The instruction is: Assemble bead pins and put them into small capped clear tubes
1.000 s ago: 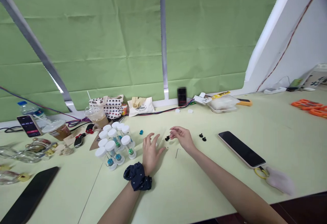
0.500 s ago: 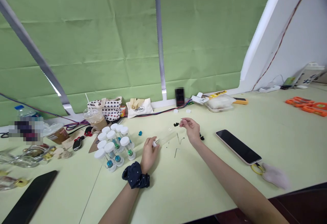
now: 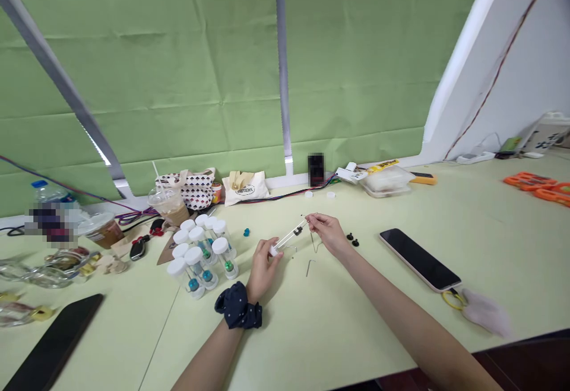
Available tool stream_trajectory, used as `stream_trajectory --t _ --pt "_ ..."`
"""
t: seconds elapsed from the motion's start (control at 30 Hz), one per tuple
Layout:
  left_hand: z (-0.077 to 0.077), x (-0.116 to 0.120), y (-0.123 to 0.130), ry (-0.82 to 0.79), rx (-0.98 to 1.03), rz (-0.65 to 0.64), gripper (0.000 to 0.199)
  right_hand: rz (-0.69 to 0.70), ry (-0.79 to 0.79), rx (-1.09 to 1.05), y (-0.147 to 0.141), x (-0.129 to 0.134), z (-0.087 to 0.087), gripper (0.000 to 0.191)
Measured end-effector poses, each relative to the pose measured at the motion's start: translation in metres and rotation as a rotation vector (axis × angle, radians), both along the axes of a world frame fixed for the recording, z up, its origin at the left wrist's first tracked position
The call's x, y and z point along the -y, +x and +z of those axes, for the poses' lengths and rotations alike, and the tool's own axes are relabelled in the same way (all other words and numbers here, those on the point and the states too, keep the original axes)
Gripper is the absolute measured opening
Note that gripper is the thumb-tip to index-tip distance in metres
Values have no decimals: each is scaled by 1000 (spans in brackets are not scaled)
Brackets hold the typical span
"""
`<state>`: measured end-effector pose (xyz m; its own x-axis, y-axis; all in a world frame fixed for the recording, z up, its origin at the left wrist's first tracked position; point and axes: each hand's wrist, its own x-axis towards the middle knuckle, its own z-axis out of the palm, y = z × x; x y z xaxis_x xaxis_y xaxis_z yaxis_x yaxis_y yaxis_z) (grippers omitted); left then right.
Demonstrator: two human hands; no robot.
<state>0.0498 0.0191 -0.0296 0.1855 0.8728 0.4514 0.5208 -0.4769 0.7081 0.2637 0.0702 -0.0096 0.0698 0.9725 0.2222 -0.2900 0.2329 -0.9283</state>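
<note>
My left hand (image 3: 262, 267), a dark dotted scrunchie (image 3: 238, 306) on its wrist, is closed around the white-capped lower end of a clear tube (image 3: 285, 240). The tube slants up to the right. A small black piece (image 3: 298, 231) shows within its upper part. Pinched fingers of my right hand (image 3: 327, 233) are at the tube's upper end; they hide exactly what they grip. Below the hands lie thin bent metal rods, one an L-shaped hex key (image 3: 310, 267). Two more black pieces (image 3: 352, 239) rest right of my right hand.
Several white-capped clear tubes (image 3: 194, 255) with blue or green pieces stand left of my left hand. A blue piece (image 3: 246, 232) lies beyond them, and two white caps (image 3: 331, 195) at the back. A phone (image 3: 418, 259) lies right, another dark phone (image 3: 56, 343) left. Drinks cups (image 3: 168, 205) stand back left.
My right hand has brought the black piece down-left from beyond the tube's end, and it now shows within the tube. The left hand keeps its hold. The view has shifted slightly.
</note>
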Motion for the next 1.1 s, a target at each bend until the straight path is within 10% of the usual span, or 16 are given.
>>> stream_trajectory --t 0.8,1.1 --pt "1 -2 -1 -37 80 24 34 -138 263 445 7 0 -3 30" --pt "-4 -6 -4 -41 123 41 34 83 105 342 10 0 1 37"
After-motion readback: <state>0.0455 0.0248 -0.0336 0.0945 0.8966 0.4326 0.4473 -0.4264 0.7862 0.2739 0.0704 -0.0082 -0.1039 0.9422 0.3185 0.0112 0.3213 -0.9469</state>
